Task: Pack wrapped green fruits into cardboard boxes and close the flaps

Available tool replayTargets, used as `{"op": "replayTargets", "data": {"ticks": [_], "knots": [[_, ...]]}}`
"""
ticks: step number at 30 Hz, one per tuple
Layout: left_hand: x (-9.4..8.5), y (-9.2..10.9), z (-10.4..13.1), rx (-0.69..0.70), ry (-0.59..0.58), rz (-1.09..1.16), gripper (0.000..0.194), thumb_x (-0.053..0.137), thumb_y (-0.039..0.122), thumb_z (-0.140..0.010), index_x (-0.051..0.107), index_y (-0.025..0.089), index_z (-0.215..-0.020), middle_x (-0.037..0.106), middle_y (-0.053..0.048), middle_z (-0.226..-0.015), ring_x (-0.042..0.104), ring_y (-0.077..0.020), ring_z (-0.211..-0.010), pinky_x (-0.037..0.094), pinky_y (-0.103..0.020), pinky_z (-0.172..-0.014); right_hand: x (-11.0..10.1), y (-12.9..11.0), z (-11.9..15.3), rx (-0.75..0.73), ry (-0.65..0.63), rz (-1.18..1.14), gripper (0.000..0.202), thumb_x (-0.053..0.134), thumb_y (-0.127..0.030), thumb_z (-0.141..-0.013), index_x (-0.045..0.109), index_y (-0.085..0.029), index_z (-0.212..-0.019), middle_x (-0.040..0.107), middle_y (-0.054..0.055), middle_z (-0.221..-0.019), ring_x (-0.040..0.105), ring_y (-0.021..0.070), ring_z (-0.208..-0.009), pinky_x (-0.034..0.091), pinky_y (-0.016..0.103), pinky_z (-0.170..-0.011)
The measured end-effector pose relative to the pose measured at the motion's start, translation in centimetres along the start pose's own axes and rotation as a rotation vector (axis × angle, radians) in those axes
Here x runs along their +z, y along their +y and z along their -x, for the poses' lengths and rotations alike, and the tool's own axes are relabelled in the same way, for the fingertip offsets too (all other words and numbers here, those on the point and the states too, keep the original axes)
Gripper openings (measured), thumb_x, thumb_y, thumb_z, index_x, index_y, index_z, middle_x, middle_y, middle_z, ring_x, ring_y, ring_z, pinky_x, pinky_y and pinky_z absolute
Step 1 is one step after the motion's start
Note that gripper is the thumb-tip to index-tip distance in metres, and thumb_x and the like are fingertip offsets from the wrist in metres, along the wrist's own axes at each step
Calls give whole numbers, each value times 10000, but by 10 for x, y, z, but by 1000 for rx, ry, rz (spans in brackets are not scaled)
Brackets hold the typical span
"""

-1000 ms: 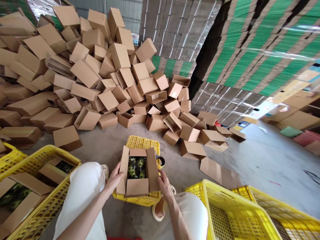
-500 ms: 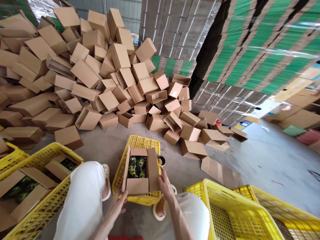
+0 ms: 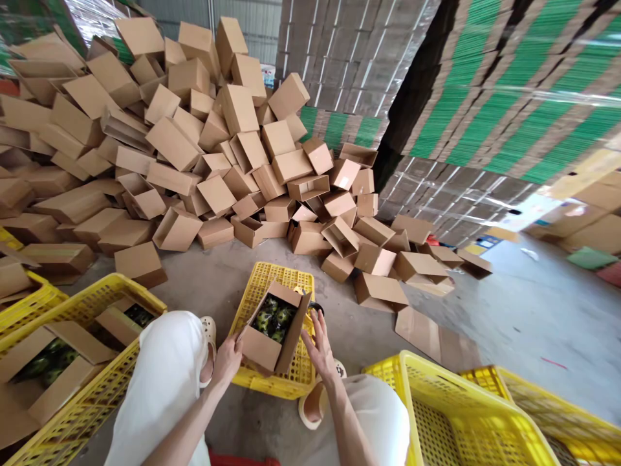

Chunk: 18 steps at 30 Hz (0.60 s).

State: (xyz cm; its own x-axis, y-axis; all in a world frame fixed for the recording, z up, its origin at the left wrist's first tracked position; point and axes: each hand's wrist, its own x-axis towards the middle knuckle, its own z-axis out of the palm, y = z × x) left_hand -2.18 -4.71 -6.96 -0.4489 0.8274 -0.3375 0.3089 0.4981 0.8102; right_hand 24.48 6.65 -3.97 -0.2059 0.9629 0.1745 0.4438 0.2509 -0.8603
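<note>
An open cardboard box (image 3: 264,348) sits at an angle on an upturned yellow crate (image 3: 255,281) between my legs. Dark, glossy plastic-wrapped green produce (image 3: 274,318) fills it; the exact kind I cannot make out. My left hand (image 3: 228,359) grips the box at its left side flap, fingers closed on the edge. Beside the right flap is my right hand (image 3: 319,348), fingers spread and holding nothing. A dark ring, which looks like a tape roll (image 3: 317,308), lies just beyond my right fingertips, partly hidden by the box flap.
Left of me, a yellow crate (image 3: 114,288) holds open boxes of green produce (image 3: 48,362). More yellow crates (image 3: 466,401) stand at right. A large heap of empty cardboard boxes (image 3: 194,149) lies ahead, a flattened carton (image 3: 436,333) on the floor, and tall stacks of flat cardboard (image 3: 514,90) behind.
The box has turned clockwise on the crate. My left hand has moved up and closed on its left flap; my right hand has come off the box's right side with fingers spread.
</note>
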Motion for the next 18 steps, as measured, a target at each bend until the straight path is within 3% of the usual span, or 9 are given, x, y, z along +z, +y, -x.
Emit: {"op": "replayTargets", "data": {"ticks": [4,6,9,11,14,16,18], "knots": [[-4,-7,-13,-6,-54,70,355,476,259,-993,686,138,-1253,801,-142,-1062,784,-231,-824,577,-267,-735,8,-1,-14,122,-62,-161,824,635,-568,-897,361,-283,-1621,345,186,-1681,665,328,-1230,590,501,-959],[-7,-9,-18,5,-74,102,341,492,271,-989,687,139,-1236,800,-130,-1033,772,-213,-758,573,-257,-691,10,-3,-17,126,-58,-217,871,634,-568,-900,279,-308,-1651,359,170,-1678,655,319,-1238,583,498,-968],[-11,-11,-26,22,-104,90,336,524,271,-980,696,140,-1238,806,-108,-958,768,-210,-730,565,-255,-673,9,-5,-21,134,-16,-222,927,682,-557,-858,275,-301,-1651,380,149,-1666,569,337,-1345,575,463,-968],[-13,-12,-31,15,-117,94,327,554,263,-968,709,138,-1228,805,-94,-874,773,-223,-729,566,-267,-675,4,-6,-25,203,-33,-248,1003,690,-507,-831,203,-264,-1674,487,164,-1582,637,319,-1227,590,429,-904],[-16,-15,-37,-7,-127,133,289,593,251,-952,727,126,-1175,784,-76,-760,767,-232,-695,575,-282,-666,-2,-6,-31,302,-62,-270,1083,647,-378,-773,104,-201,-1692,707,115,-1268,692,237,-878,592,384,-788],[-18,-17,-40,-9,-126,147,256,608,241,-943,730,124,-1135,775,-66,-737,758,-221,-667,577,-281,-652,-4,-4,-31,332,-60,-249,1088,619,-332,-722,143,-173,-1688,747,77,-1127,663,217,-778,582,368,-743],[-21,-19,-42,-11,-115,149,230,614,233,-938,728,124,-1105,764,-53,-718,746,-207,-641,570,-275,-635,-4,0,-27,344,-64,-237,1074,606,-329,-698,203,-156,-1678,742,92,-1161,667,230,-797,583,365,-739]]}}
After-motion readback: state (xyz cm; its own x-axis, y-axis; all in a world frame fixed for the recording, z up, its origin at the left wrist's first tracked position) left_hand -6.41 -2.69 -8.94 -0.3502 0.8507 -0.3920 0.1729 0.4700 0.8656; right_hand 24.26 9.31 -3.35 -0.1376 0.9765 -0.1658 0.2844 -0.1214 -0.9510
